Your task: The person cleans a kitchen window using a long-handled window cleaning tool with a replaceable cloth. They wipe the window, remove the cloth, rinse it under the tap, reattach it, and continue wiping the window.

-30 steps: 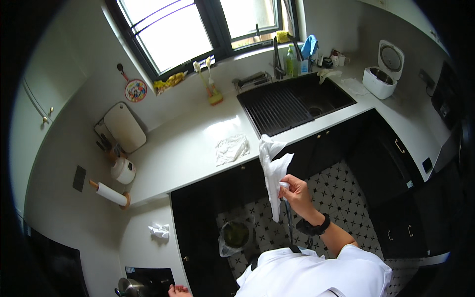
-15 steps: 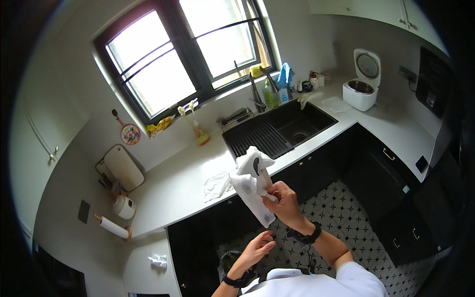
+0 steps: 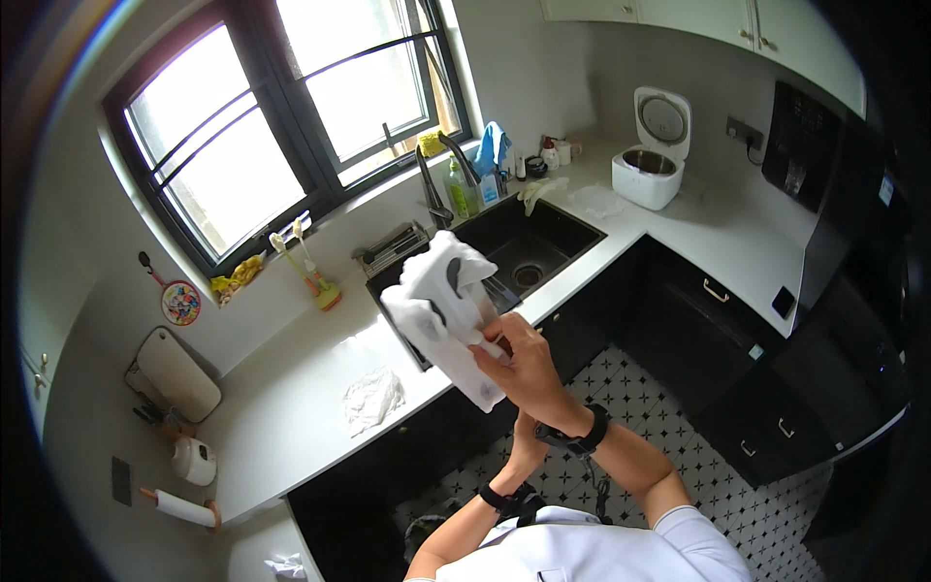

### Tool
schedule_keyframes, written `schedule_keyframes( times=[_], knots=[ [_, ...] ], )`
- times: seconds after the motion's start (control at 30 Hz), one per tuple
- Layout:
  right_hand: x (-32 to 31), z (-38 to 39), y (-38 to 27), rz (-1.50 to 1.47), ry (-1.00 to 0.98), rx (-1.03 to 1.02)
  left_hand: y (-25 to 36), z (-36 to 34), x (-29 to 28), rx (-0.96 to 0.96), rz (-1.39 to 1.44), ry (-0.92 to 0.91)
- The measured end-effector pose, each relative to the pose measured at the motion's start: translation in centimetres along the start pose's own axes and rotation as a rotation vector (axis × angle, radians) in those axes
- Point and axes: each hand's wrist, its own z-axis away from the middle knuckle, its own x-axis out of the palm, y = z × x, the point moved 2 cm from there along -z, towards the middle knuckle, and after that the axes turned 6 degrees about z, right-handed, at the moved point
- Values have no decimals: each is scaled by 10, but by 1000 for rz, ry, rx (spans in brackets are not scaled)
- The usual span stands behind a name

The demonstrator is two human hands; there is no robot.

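Observation:
My right hand (image 3: 529,367) pinches a soft white packet (image 3: 427,312) with dark marks on it and holds it up in front of the counter's edge. The packet is crumpled at its top and hides part of the sink; what it contains cannot be made out. My left hand (image 3: 527,446) is just below and behind my right hand, close to its wrist, with its fingers hidden. On the white counter (image 3: 281,417), left of the packet, lies a crumpled white cloth or sheet (image 3: 372,400).
Beyond the packet is a black sink (image 3: 572,242) with a dark tap (image 3: 432,189). A white rice cooker (image 3: 647,179) stands lid-up at the right. A cutting board (image 3: 177,373) and a paper towel roll (image 3: 184,508) are at the left. Black drawers (image 3: 718,330) line the right side.
My left hand has moved right and up, in behind my right hand. The packet has tilted and come nearer. The view has turned, so the kitchen sits further left.

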Motion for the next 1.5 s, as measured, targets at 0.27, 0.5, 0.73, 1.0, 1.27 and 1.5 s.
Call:
schedule_keyframes(
  times=[0.27,0.5,0.73,1.0,1.27,1.5],
  knots=[
    [6,-24,72,54,-218,15,71,-92,-63,109,55,326],
    [-29,54,145,-22,-584,411,133,-175,-109,139,371,462],
    [-51,94,202,-19,-717,729,163,-261,-130,169,557,469],
    [-168,77,266,137,-667,693,154,-341,-161,197,524,567],
    [-245,84,290,415,-411,571,143,-412,-179,-8,515,650],
    [-253,96,312,429,-231,606,154,-434,-210,-73,347,588]
  ],
)
